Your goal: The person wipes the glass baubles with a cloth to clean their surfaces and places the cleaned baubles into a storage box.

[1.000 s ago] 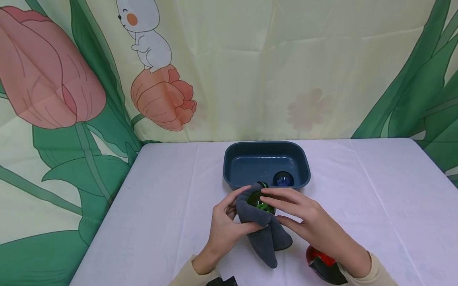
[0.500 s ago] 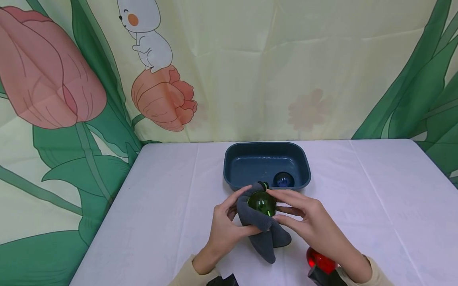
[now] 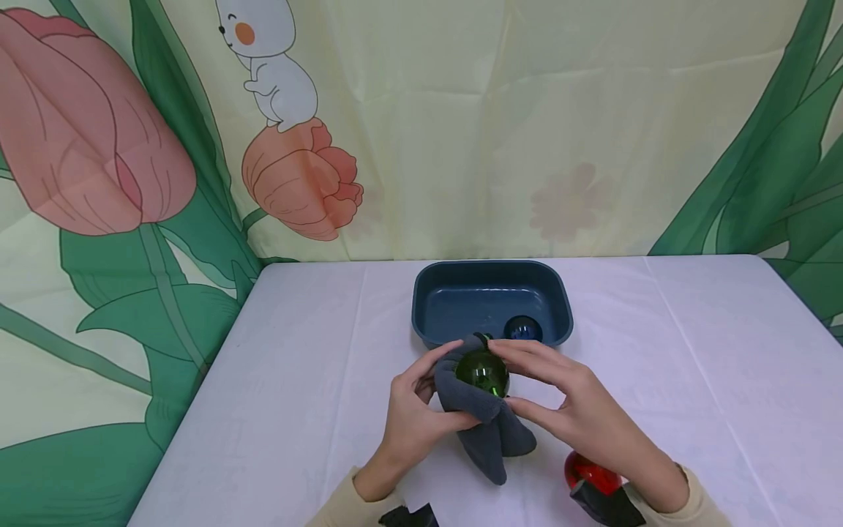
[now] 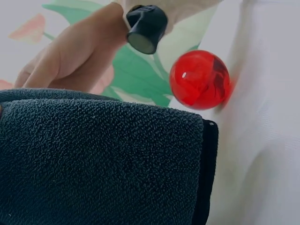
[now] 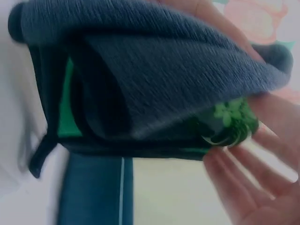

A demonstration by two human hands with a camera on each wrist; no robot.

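Nearest to me, a red ball (image 3: pixel 590 473) is lying on the white table (image 3: pixel 296 380) just beside my right wrist, apart from the work. Above the table, I am cradling a green glass-like ball (image 3: pixel 483 372) in a folded grey cloth (image 3: pixel 490 432). My left hand (image 3: pixel 411 421) is curling its fingers and thumb round the cloth and pressing it against the ball's near side. My right hand (image 3: pixel 579 413) is cupping the ball from the other side, fingertips (image 3: pixel 510 350) touching its top, the fingers nearly straight rather than clenched. The ball looks hard, smooth and slick, probably fragile if dropped, so I judge the soft, grippy cloth the safest place to hold it, wrapped under and around its widest part, never pinched bare. The cloth itself is limp, its tail hanging down to the table. Beyond my hands, a dark blue tub (image 3: pixel 490 282) is sitting on the table with a blue ball (image 3: pixel 523 329) inside, near its front right corner. Farthest back, a flowered curtain (image 3: pixel 421 124) is hanging.
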